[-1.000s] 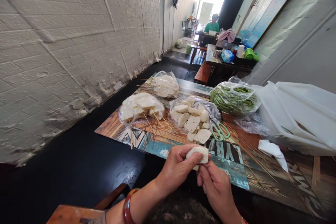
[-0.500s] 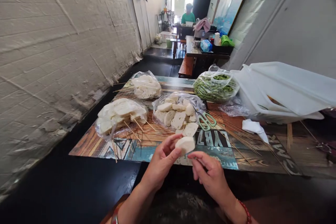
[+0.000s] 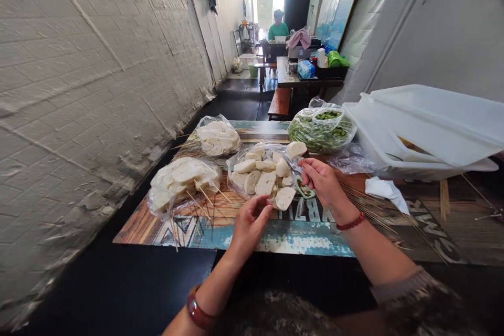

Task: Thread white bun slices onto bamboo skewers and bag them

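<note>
Landmark: open clear bag (image 3: 232, 177) at mid-table, filled with white slices (image 3: 266, 182). All places are given from it.

Left hand (image 3: 251, 220): just on the near side of the bag, raised over the table (image 3: 232, 233). Fingers bent and loosely parted, thumb tip close to the forefinger; nothing seen between them. Nearest item is a loose slice (image 3: 284, 198) at the bag's near right edge. Dark red bangle (image 3: 199, 311) on the wrist.

Right hand (image 3: 318, 181): just right of the bag, fingers curled in toward the thumb. Cannot tell whether they pinch a thin stick. One single slice (image 3: 296, 149) sits just beyond the fingertips, at the bag's far right corner; its support is not clear. Scissors (image 3: 294, 167) with green handles lie against the bag's right side, partly covered by this hand. Red bead bracelet (image 3: 351, 221) on the wrist.

Left of the bag: a second bag of slices (image 3: 183, 181), sticks (image 3: 202, 194) at its near side. Far left: a third bag (image 3: 218, 137). Far right: a bag of green vegetables (image 3: 319, 131), then white tubs (image 3: 429, 123). Well right: crumpled tissue (image 3: 386, 194).
</note>
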Demonstrator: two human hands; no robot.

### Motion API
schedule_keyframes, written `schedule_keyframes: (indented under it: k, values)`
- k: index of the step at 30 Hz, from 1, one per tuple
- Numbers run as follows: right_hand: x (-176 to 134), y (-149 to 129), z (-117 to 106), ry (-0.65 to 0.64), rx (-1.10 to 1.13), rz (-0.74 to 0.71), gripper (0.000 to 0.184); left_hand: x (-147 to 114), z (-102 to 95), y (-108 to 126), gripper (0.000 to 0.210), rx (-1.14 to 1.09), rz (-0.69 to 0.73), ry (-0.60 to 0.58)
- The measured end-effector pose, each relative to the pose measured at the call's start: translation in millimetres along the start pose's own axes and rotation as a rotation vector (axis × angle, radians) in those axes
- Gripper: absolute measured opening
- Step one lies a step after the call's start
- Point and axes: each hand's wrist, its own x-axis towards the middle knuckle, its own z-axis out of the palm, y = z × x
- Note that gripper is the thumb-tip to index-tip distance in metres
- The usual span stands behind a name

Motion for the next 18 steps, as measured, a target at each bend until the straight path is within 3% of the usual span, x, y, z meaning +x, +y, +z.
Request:
schedule_keyframes:
  k: [5, 9, 11, 14, 18]
  values:
    - [24, 10, -6, -0.020, 0.050, -0.013, 0.034, 9, 7.9, 7, 0.035, 0.629, 0.308, 0.004]
    - [22, 21, -13, -0.031, 0.083, 0.016, 0.035, 17, 28.3, 13, 0.057, 0.976, 0.340, -0.034]
    - [20, 24, -16, -0.064, 0.091, 0.022, 0.033, 23, 36.9, 12, 0.053, 1.062, 0.324, -0.035]
    - [20, 25, -18, -0.101, 0.087, 0.019, 0.031, 32, 41.8, 7, 0.031, 1.027, 0.335, -0.024]
    - [19, 22, -19, -0.123, 0.087, 0.002, 0.027, 42, 34.6, 9, 0.014, 0.579, 0.256, 0.009]
